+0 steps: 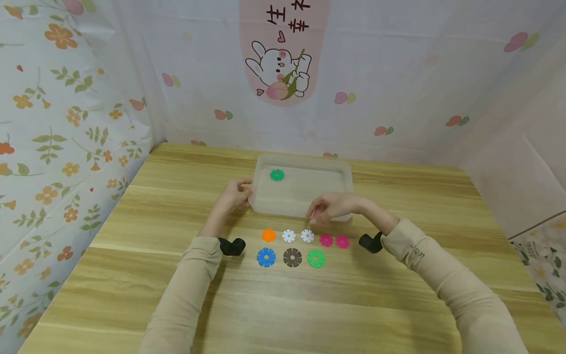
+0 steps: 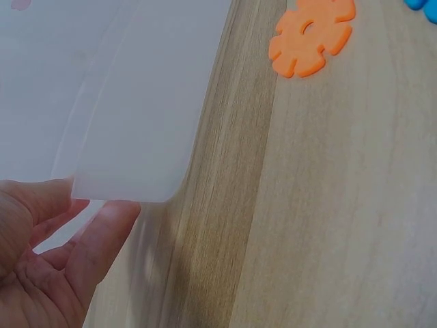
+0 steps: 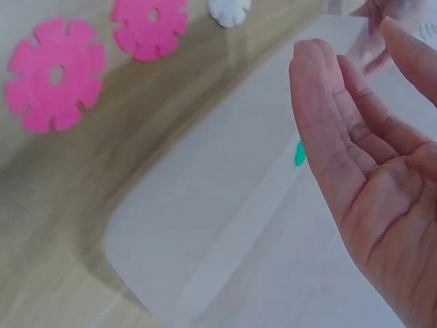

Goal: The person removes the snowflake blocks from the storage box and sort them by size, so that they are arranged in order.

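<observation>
A translucent white plastic box (image 1: 305,161) stands near the back of the table, with one green notched disc (image 1: 273,175) lying inside at its left. My left hand (image 1: 236,193) grips the box's left end; in the left wrist view the thumb (image 2: 48,193) and fingers pinch its rim. Above the box's near edge hovers my right hand (image 1: 331,205), holding nothing. Its fingers (image 3: 321,113) are fairly straight in the right wrist view, with the thumb apart. Closest in front of it are a white disc (image 1: 304,236) and two pink discs (image 1: 323,240).
In front of the box lie more flat notched discs: orange (image 1: 264,236), another white (image 1: 285,236), blue (image 1: 261,257), dark brown (image 1: 287,258) and bright green (image 1: 311,258). Patterned cloth (image 1: 380,88) hangs behind the wooden table (image 1: 300,309). Black wrist devices (image 1: 370,243) sit below both wrists.
</observation>
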### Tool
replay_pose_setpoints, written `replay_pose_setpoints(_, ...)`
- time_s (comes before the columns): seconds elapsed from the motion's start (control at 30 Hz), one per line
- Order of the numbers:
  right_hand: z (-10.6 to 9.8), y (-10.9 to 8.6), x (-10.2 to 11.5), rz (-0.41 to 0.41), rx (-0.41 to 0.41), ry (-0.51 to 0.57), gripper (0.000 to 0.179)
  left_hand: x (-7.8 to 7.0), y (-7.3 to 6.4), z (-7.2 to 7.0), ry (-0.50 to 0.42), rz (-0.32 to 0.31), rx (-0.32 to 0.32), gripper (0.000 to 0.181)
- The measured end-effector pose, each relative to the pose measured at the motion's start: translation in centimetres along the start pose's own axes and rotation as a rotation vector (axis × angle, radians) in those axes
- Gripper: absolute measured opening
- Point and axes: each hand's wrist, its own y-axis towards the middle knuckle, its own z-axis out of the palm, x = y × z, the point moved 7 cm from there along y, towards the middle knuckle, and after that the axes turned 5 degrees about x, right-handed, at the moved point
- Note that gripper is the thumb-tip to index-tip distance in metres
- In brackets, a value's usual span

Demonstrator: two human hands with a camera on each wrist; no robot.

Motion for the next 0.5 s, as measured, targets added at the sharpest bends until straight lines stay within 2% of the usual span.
replay_pose_setpoints(0.23,-1.2,-0.1,0.2,0.028,-0.029,0.041,0.037,0.1,-0.1,0.0,0.002,-0.009,-0.001,0.041)
replay_pose_setpoints(0.5,-2.6,0.6,-0.4,0.036,-0.087,0.034,0.037,0.0,-0.1,-0.1,0.012,-0.001,0.003,0.041)
